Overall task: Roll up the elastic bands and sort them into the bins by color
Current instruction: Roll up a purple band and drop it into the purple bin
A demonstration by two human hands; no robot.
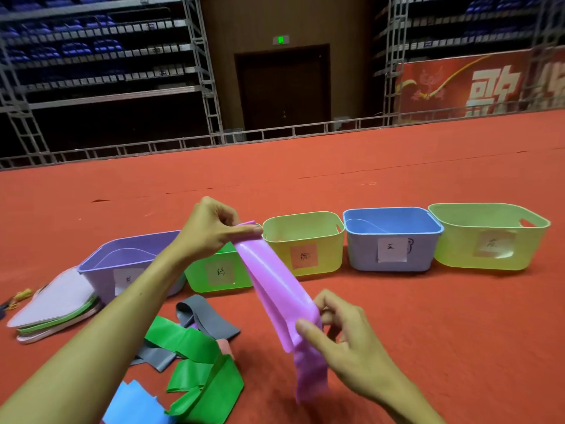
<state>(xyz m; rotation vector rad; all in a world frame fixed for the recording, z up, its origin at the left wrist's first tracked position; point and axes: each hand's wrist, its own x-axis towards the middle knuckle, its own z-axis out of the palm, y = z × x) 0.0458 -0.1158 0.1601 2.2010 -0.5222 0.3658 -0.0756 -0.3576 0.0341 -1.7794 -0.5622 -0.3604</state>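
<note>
A long purple elastic band (275, 289) stretches slantwise between both hands above the red floor. My left hand (214, 228) pinches its upper end in front of the bins. My right hand (339, 328) pinches it lower down, and the free tail hangs below. On the floor at lower left lie a green band (195, 362), a grey band (208, 319) and a blue band (134, 402), all unrolled. Behind stand a purple bin (101, 267), a green bin (198, 276), a yellow bin (302, 243), a blue bin (391, 237) and a pale green bin (489, 237), each with a paper label.
A stack of flat lids (52, 310) lies left of the purple bin, with small clips (18, 298) beside it. A small pink piece (226, 347) shows by the green band. Red carpet runs back to a metal rail (275, 133) and scaffolding.
</note>
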